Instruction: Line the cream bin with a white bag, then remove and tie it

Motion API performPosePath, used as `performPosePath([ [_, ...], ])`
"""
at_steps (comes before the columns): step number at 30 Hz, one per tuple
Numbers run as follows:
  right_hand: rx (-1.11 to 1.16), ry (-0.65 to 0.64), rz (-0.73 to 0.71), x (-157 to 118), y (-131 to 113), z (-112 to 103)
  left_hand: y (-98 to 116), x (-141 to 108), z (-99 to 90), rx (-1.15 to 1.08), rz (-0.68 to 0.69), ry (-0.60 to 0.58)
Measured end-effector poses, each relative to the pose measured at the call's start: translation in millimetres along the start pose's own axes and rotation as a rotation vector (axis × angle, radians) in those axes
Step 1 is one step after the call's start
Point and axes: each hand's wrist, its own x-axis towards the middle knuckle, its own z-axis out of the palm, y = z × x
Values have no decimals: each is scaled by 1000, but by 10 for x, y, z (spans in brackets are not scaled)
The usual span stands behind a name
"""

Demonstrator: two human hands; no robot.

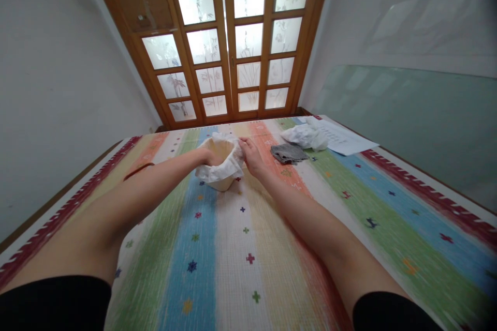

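Note:
A small cream-coloured bin stands on the table, lined with a white plastic bag whose edge is folded over the rim. My left hand reaches over the left side of the rim into the bin; its fingers are hidden inside. At the right side of the rim, my right hand pinches the folded edge of the bag, with its fingers closed together.
To the right of the bin lies a folded grey cloth. Behind it are a crumpled white plastic bag and a printed paper sheet. A striped, patterned tablecloth covers the table. Wooden doors with glass panes stand beyond its far edge.

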Motion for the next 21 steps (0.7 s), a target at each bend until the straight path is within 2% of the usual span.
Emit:
performPosePath([
  [2, 45, -20, 27, -2, -10, -14, 6, 0, -35, -51, -11, -145],
  [4, 90, -32, 36, 4, 1, -19, 2, -9, -84, -86, -56, -209],
  [8, 101, -13, 45, 27, 44, -4, 17, -19, -196, -306, -191, -184],
  [11, 86, 15, 37, 32, 52, 14, 62, 11, -202, -406, -250, -158],
  [14, 62, 42, 42, 19, 36, 28, 88, 54, -128, -367, -270, -64],
  [17, 51, 26, 73, 1, 21, 37, 58, 86, -48, -321, -282, -26],
  [21, 58, 11, 70, -15, 22, 38, -32, 133, 0, -139, -199, -1],
])
